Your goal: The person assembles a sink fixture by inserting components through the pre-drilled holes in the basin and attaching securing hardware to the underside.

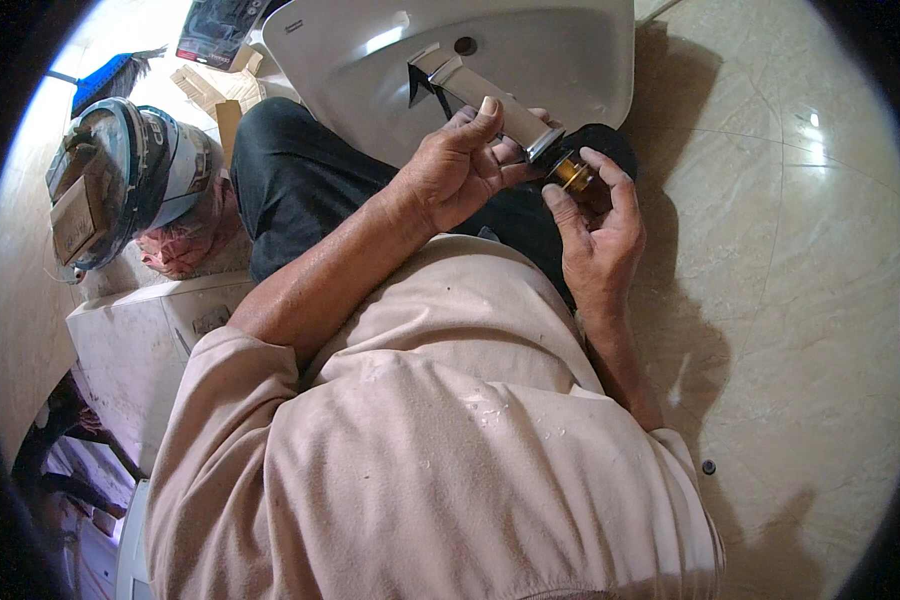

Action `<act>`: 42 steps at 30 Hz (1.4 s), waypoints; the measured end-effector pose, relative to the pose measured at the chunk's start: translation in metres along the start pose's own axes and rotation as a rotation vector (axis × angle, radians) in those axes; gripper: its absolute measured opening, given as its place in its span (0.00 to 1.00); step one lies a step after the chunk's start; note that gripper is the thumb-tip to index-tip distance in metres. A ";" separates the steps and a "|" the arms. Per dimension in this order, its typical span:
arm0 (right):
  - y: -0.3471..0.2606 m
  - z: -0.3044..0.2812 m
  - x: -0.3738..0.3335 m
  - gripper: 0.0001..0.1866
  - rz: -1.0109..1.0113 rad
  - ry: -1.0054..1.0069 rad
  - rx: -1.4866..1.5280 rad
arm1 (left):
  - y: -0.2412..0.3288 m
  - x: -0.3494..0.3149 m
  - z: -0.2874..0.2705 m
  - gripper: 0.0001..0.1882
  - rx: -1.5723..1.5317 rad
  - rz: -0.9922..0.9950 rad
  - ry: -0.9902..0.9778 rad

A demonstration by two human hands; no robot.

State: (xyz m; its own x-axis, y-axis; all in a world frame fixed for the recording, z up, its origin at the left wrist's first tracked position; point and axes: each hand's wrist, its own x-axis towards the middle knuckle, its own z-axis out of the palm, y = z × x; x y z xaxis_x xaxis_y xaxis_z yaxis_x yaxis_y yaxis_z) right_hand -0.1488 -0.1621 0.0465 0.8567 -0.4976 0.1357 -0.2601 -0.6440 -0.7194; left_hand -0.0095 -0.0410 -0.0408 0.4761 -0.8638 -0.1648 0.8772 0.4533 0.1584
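Observation:
A chrome faucet (508, 112) lies tilted across my left hand (455, 170), which is closed round its body with the thumb on top. Its spout end points up and left over the basin, and its base points down and right. From that base sticks a brass-coloured threaded fitting (574, 175). My right hand (602, 230) pinches the fitting between thumb and fingers; some of those fingers are hidden behind it. Just beyond the faucet is a white ceramic washbasin (370, 85) with a round hole (465, 46) in it.
A bucket (165, 165) with a cardboard box (80, 215) on top stands at the left, near a reddish plastic bag (185, 245). Behind are torn cardboard (215, 90), a dark package (215, 32) and a blue brush (105, 80). A small black piece (709, 467) lies on the tiled floor (800, 300).

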 end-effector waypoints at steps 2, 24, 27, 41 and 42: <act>-0.004 0.003 0.002 0.30 -0.050 0.005 0.011 | 0.000 -0.001 -0.001 0.24 -0.001 0.007 0.019; -0.020 0.002 0.002 0.27 0.238 -0.021 0.159 | -0.003 0.000 -0.009 0.23 -0.039 0.013 0.047; -0.002 -0.001 0.003 0.28 -0.030 -0.033 -0.007 | -0.002 0.000 -0.010 0.23 -0.043 0.013 0.017; -0.027 0.005 0.001 0.26 0.172 0.009 0.192 | -0.001 -0.001 -0.004 0.24 -0.032 -0.003 0.040; -0.025 0.002 0.002 0.26 0.274 -0.023 0.193 | -0.002 -0.001 -0.004 0.24 -0.032 0.004 0.035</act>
State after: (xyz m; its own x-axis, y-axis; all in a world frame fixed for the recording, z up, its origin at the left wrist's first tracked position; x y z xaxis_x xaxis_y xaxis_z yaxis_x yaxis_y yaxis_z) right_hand -0.1397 -0.1454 0.0634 0.7772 -0.6221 -0.0949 -0.3950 -0.3648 -0.8431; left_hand -0.0110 -0.0402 -0.0446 0.4811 -0.8539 -0.1986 0.8765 0.4640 0.1281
